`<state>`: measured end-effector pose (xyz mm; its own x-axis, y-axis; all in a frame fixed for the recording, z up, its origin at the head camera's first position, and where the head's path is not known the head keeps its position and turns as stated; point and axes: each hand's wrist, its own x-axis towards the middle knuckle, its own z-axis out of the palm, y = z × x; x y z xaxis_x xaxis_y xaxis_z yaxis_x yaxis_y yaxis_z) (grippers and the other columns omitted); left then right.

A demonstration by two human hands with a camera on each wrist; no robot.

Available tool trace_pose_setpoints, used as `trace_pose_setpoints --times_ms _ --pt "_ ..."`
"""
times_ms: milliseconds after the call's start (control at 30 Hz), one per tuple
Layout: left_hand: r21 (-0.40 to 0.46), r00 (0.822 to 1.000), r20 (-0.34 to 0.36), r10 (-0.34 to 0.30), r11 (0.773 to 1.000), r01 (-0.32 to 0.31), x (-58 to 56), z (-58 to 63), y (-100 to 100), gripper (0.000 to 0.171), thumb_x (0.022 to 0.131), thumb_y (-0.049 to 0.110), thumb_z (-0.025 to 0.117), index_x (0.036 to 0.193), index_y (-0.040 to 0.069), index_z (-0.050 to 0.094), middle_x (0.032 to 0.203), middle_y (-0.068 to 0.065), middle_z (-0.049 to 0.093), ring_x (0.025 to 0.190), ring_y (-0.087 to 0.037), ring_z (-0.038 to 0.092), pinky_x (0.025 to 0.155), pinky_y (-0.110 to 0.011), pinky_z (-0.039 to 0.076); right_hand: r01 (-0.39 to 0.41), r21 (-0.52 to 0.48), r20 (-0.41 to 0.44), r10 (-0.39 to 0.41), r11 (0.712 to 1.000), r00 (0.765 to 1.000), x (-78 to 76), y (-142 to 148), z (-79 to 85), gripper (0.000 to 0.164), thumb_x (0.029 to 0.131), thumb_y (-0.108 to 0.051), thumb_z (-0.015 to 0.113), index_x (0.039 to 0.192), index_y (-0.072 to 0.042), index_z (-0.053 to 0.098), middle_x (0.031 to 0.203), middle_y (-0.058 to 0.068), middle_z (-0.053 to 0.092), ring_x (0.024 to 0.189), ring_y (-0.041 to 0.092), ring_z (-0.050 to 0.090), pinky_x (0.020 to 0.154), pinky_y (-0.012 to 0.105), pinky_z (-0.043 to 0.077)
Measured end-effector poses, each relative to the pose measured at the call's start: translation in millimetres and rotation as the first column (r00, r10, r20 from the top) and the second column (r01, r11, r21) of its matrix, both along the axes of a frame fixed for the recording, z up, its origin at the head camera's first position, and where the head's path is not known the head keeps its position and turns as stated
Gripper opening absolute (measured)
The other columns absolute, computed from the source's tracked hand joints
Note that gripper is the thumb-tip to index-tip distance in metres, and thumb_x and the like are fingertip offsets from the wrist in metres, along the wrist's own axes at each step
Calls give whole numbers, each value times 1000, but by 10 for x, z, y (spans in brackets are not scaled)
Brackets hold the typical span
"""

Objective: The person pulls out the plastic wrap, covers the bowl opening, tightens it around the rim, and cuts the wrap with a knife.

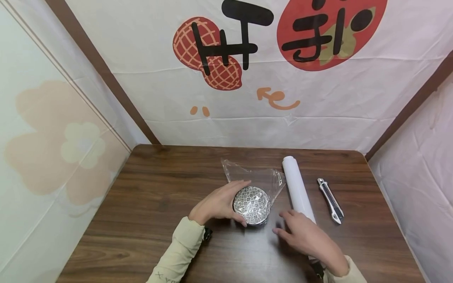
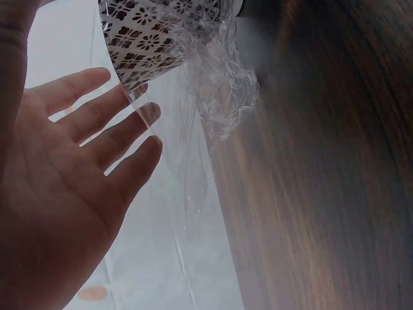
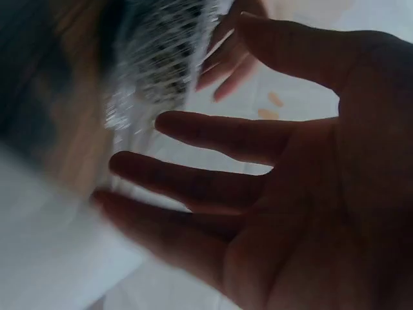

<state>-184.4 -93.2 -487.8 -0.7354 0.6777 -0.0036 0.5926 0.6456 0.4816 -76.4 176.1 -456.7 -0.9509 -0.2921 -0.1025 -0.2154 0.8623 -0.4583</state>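
A small round bowl [image 1: 252,205] with a dark-on-white pattern stands on the table, wrapped in clear plastic film [image 2: 222,97]. The film bunches low on its side and spreads loosely behind it. My left hand [image 1: 223,202] lies along the bowl's left side, thumb at the near edge and fingers toward the far edge. In the left wrist view those fingers are extended and spread, their tips at the film below the rim. My right hand [image 1: 306,236] hovers right of the bowl with fingers apart, holding nothing, and overlaps the near end of a white roll [image 1: 299,188].
A utility knife [image 1: 330,201] lies right of the roll on the brown wooden table [image 1: 152,204]. Loose film [image 1: 255,177] spreads over the tabletop between bowl and roll. Printed fabric walls [image 1: 247,129] stand behind the table and at both sides.
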Motion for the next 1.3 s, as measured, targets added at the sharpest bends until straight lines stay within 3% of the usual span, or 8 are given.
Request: trace_pose_setpoints --times_ms 167,333,500,733,900,1033,1167,1300 --pt "0 1000 -6 0 1000 0 2 4 -20 122 54 68 85 155 30 27 157 4 37 147 -18 35 116 -42 38 39 2 0 -39 999 999 25 156 -12 46 92 -34 67 123 -1 62 119 16 69 111 34 65 97 50 52" --pt "-21 999 -28 -23 1000 23 -19 1 -16 123 54 73 82 155 27 28 159 1 36 153 -21 21 120 -46 31 24 36 -95 -20 999 995 92 208 157 43 91 -34 68 121 -3 63 117 14 69 110 32 66 95 49 52" --pt "-16 999 -34 -26 1000 26 -39 -2 2 120 56 70 83 154 26 30 159 -1 36 152 -19 26 121 -44 31 -44 -20 -203 39 999 978 78 57 205 47 91 -36 68 126 -5 61 120 13 68 113 29 65 96 46 53" --pt "-16 997 -71 -17 1000 16 -53 -42 28 120 57 74 79 154 23 30 157 3 39 150 -18 30 121 -41 30 -57 -220 -204 11 974 979 -276 -161 -13 86 80 -49 77 147 -9 42 145 16 51 135 36 49 108 55 44" --pt "-40 995 -100 -7 999 3 -83 -57 59 122 58 80 74 154 19 31 159 -1 36 152 -19 25 122 -42 28 -72 -263 -163 29 962 986 -545 -190 -234 109 69 -56 82 151 -3 33 154 21 38 147 43 28 116 61 30" --pt "-47 992 -121 -21 999 16 -132 -76 94 126 57 82 73 155 15 30 161 -2 32 154 -21 21 125 -42 22 -111 -274 -130 77 955 988 -716 -168 -412 123 62 -61 84 153 0 27 157 22 34 149 44 21 118 62 23" --pt "-34 997 -76 -26 999 23 -161 -106 111 128 57 80 75 155 12 28 160 -3 35 151 -22 28 125 -44 22 -145 -293 -90 123 945 988 -794 -128 -540 135 56 -66 85 154 2 22 159 24 29 151 43 18 120 62 17" --pt "-17 1000 12 20 1000 -20 -170 -144 96 129 56 80 76 156 14 27 153 -3 45 140 -19 43 119 -41 34 -150 -284 -72 135 947 988 -811 -97 -624 138 54 -69 84 154 1 21 158 21 31 149 39 25 120 58 23"
